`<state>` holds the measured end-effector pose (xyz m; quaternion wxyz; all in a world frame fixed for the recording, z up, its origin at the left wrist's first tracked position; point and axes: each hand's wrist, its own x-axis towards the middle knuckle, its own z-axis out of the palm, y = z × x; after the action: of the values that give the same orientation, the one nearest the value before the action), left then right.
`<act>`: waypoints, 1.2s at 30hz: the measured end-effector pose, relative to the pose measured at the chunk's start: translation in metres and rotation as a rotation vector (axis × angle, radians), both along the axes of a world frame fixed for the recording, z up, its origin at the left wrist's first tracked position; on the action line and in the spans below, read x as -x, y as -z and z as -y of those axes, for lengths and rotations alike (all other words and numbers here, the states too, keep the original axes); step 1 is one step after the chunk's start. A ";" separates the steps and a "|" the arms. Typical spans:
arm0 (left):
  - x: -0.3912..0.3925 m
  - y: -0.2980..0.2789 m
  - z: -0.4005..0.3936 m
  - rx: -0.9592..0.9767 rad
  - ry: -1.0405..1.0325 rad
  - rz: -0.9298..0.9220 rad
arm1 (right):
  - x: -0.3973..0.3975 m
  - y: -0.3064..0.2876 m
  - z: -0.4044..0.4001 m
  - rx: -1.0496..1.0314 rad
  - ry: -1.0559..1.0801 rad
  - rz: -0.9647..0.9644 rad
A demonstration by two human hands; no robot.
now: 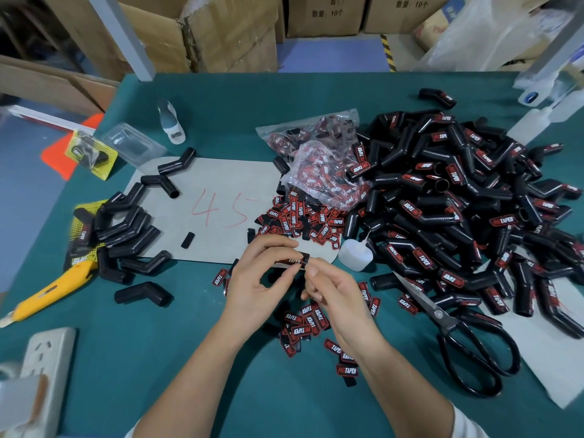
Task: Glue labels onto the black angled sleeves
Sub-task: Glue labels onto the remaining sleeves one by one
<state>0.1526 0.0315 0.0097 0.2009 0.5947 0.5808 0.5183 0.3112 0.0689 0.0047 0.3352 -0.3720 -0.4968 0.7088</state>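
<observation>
Nearest, two bare forearms reaching in from the bottom edge over the green table [196, 311], converging at centre. Left hand [256, 279] with palm turned inward, fingers curled, thumb and forefinger pinching one end of a small black-and-red label [292, 261]. Right hand [331, 292] just beside it, fingers bent, fingertips closing on the label's other end; held between both hands, clear of the tabletop. Under the wrists, loose labels [305, 322] scattered face up. At lower left, a white power strip [47, 368]; further up, a yellow utility knife [53, 289] lying slantwise. To the right, black scissors [458, 336], blades pointing toward a small white glue bottle [355, 252] lying on its side just beyond the right hand. Past the hands, a grey card sheet [221, 178] marked "45" in red, with more labels [300, 218] heaped at its right edge. On the left, a cluster of plain black angled sleeves [126, 229], unlabelled, lying partly on the sheet. On the right, a big heap of labelled sleeves [458, 200], red print showing on most. Behind the heap of labels, clear plastic bags [316, 143] stuffed with more. Further back, a white bottle [170, 121] lying on the table, a clear blister pack [132, 143], then cardboard boxes [221, 33] beyond the table edge.
</observation>
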 end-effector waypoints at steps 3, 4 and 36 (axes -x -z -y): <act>0.001 0.000 0.000 0.023 0.007 0.002 | 0.000 -0.001 0.000 -0.024 0.005 0.040; 0.002 0.000 0.000 0.023 0.008 0.006 | -0.001 -0.001 0.000 -0.034 0.005 0.048; 0.007 0.000 -0.002 0.013 0.060 0.038 | -0.002 -0.003 0.000 -0.086 0.033 0.076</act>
<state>0.1459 0.0334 0.0097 0.2312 0.6008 0.5620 0.5194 0.3134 0.0692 0.0079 0.3434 -0.3920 -0.5329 0.6667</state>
